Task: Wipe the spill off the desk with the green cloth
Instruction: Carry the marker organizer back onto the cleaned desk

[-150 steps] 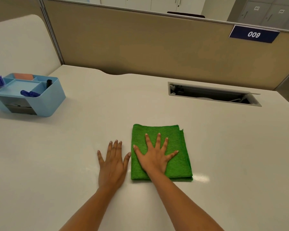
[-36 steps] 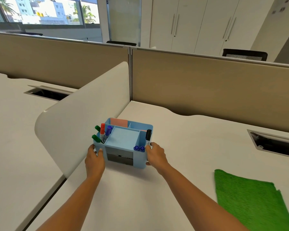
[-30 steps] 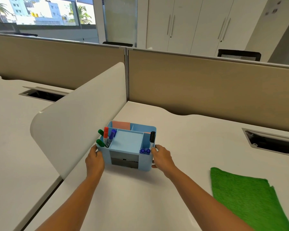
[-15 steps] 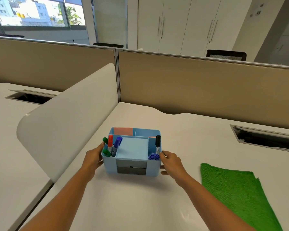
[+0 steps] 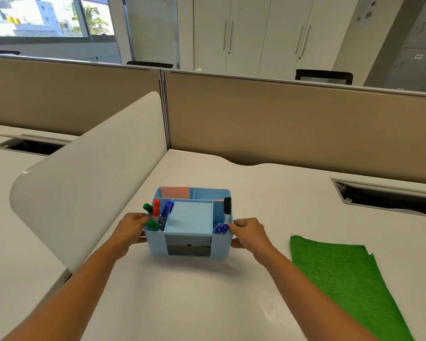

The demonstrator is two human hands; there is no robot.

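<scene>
head view: my left hand and right hand hold the organizer by its sides; cloth lies untouched near the desk right edge, no spill visible, wiping maybe done.

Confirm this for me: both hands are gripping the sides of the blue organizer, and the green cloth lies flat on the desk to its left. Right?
Not quite. The head view shows the green cloth lying flat on the desk to the right of the blue organizer, not its left. The rest holds: the left hand and right hand grip its sides.
</scene>
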